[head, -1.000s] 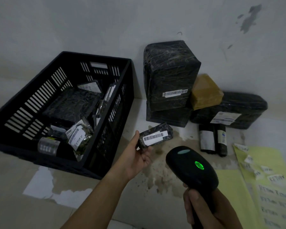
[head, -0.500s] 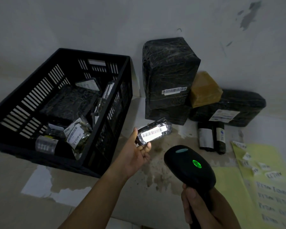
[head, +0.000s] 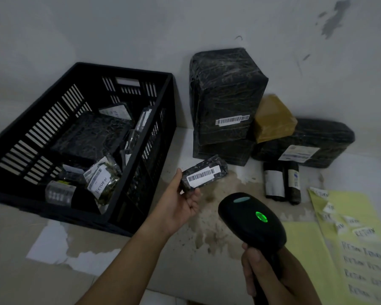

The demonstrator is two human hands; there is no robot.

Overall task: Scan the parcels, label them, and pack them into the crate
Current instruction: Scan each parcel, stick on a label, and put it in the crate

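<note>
I log a black slatted plastic crate (head: 123, 70) at left; left hand (head: 178, 203) grips small black barcoded parcel (head: 204, 175), right hand (head: 266, 274) grips black green-lit scanner (head: 251, 219).

Stained surface (head: 218, 230) by the wall (head: 119, 29)
Black crate (head: 123, 68) left, wrapped black parcels (head: 317, 137) behind, what look like two dark rolls (head: 273, 183), yellow label sheets (head: 299, 238) right.

Left hand (head: 180, 201) outstretched, palm up, around a small parcel (head: 204, 175); right hand (head: 266, 274) nearer, fisted around the scanner (head: 251, 219)
</note>
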